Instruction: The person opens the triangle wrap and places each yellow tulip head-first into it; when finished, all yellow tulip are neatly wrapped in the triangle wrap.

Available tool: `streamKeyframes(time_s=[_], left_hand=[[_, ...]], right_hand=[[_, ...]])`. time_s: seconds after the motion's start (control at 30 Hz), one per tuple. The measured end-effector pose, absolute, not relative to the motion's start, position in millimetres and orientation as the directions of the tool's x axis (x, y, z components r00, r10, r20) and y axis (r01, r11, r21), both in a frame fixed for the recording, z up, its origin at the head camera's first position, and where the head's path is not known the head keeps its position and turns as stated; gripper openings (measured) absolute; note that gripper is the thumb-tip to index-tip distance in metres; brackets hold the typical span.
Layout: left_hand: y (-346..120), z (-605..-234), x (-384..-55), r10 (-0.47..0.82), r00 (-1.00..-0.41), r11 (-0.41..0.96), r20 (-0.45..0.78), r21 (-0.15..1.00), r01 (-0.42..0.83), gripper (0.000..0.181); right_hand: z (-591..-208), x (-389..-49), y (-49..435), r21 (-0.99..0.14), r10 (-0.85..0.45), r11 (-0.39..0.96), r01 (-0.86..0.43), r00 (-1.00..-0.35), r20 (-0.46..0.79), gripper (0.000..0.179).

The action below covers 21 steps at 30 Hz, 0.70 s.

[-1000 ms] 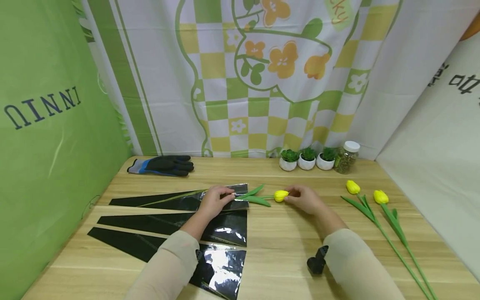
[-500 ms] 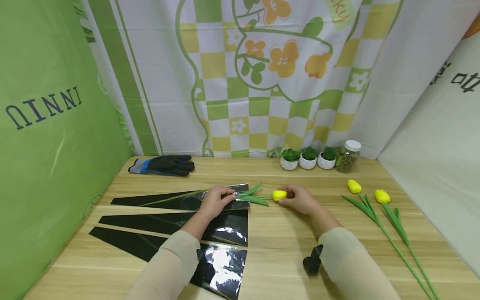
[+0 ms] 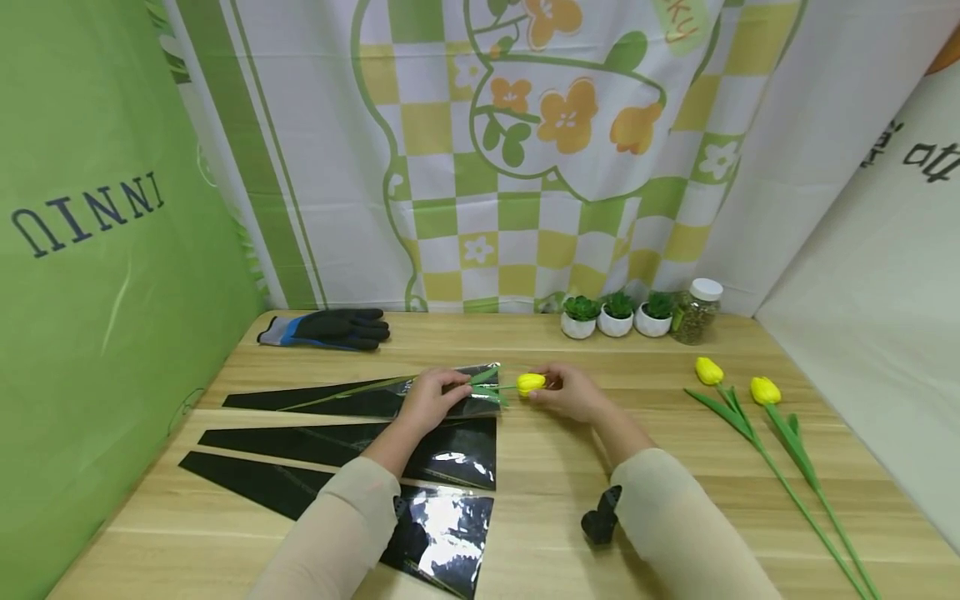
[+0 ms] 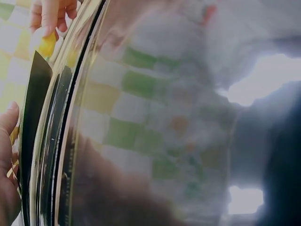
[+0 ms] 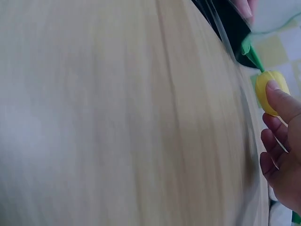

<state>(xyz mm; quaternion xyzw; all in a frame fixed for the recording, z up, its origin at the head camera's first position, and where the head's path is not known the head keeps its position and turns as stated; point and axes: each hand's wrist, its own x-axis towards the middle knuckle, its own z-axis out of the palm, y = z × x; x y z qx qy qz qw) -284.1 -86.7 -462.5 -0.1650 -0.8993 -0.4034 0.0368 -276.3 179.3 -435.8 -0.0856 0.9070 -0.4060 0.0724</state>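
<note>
My right hand (image 3: 576, 395) pinches the yellow bloom of an artificial tulip (image 3: 528, 384), its thumb lying on the petals in the right wrist view. The tulip lies sideways, its green stem and most of its leaves inside the farthest black flower sleeve (image 3: 315, 396), and the bloom stands just outside the wide mouth. At that mouth, my left hand (image 3: 431, 402) pinches the sleeve's edge. Through the clear front a long stretch of stem shows. Two more black tapered sleeves lie nearer me, a middle sleeve (image 3: 300, 444) and a front sleeve (image 3: 450, 533) partly under my left forearm.
On the right lie two more yellow tulips, a left tulip (image 3: 708, 372) and a right tulip (image 3: 766, 391). Along the back stand small potted succulents (image 3: 615, 321) and a lidded jar (image 3: 697, 312). A black and blue glove (image 3: 326, 329) rests at the back left.
My right hand has moved left, pushing the tulip deeper, so its leaves now sit mostly within the sleeve. My left hand has stayed at the sleeve's mouth.
</note>
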Motion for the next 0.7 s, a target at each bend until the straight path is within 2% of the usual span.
streamKeyframes(time_s=[0.37,0.7], left_hand=[[-84,-456,-281,0.271,-0.94,0.623,0.208,0.706,0.335,0.026],[-85,-457,-283,0.266,-0.944,0.644,0.194,0.693,0.324,0.027]], right_hand=[[-446,-279,145,-0.762,-0.242,0.632,-0.141,-0.97,-0.021,0.038],[-452,-282,129,-0.819,-0.235,0.556,-0.145,-0.972,0.012,0.033]])
